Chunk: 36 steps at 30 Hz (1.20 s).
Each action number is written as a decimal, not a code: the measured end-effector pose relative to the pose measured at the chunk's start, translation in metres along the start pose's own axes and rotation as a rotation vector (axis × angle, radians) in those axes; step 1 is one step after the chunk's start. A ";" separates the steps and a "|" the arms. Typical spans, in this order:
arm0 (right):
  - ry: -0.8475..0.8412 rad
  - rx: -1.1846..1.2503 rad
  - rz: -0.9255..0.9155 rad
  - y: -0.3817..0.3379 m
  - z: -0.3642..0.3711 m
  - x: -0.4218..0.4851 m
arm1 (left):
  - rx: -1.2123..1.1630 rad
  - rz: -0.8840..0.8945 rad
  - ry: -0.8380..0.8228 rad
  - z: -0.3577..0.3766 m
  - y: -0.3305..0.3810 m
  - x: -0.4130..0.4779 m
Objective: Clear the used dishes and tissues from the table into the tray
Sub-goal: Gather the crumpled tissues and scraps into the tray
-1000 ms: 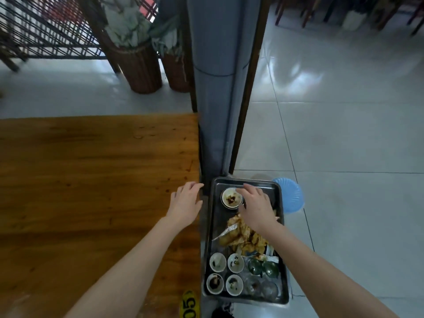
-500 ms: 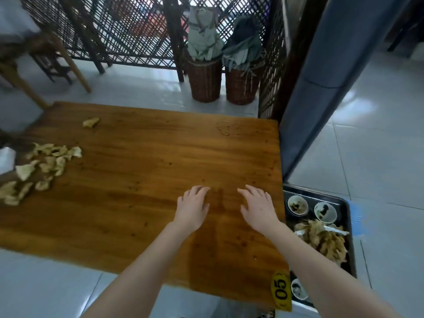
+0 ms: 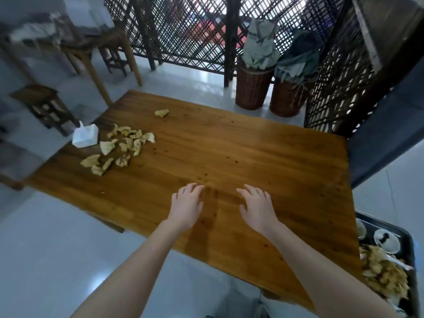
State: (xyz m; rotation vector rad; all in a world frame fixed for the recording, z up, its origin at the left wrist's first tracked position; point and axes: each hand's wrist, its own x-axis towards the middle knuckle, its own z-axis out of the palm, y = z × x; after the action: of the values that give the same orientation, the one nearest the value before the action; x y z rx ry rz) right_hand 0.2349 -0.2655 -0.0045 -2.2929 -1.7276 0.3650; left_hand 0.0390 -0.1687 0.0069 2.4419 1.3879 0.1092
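Observation:
Both my hands hover empty over the near part of the wooden table (image 3: 252, 157), fingers relaxed: my left hand (image 3: 186, 205) and my right hand (image 3: 257, 207) side by side. Several crumpled yellowish tissues (image 3: 125, 146) lie scattered at the table's far left, and one more crumpled tissue (image 3: 162, 112) lies alone near the far edge. A white tissue pack (image 3: 85, 136) stands at the left corner. The dark metal tray (image 3: 406, 239) sits low at the right, below the table edge, holding a small sauce dish (image 3: 386, 240) and a heap of used tissues (image 3: 384, 274).
Two wicker baskets (image 3: 253, 88) stand beyond the table in front of a dark lattice screen (image 3: 183, 31). A wooden stool (image 3: 43, 106) and another table (image 3: 75, 47) are at the far left. A blue-grey pillar (image 3: 385, 125) rises at the right.
My view swung left from the tray to the table. My right hand left the tray's sauce dish and now hovers over the table beside my left hand. The scattered tissues came into view.

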 end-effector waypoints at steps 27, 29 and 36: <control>-0.161 0.078 -0.285 -0.211 0.071 0.162 | -0.032 -0.471 0.072 -0.083 -0.249 0.005; -0.165 0.054 -0.262 -0.213 0.073 0.181 | -0.049 -0.461 0.054 -0.090 -0.262 0.023; -0.202 0.081 -0.180 -0.235 0.091 0.238 | -0.114 -0.518 0.009 -0.102 -0.310 0.069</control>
State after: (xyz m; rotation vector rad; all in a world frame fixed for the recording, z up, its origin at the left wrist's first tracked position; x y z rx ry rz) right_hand 0.0554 0.0303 -0.0212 -2.0854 -1.9576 0.6358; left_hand -0.2031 0.0608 -0.0026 1.9219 1.9076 0.0726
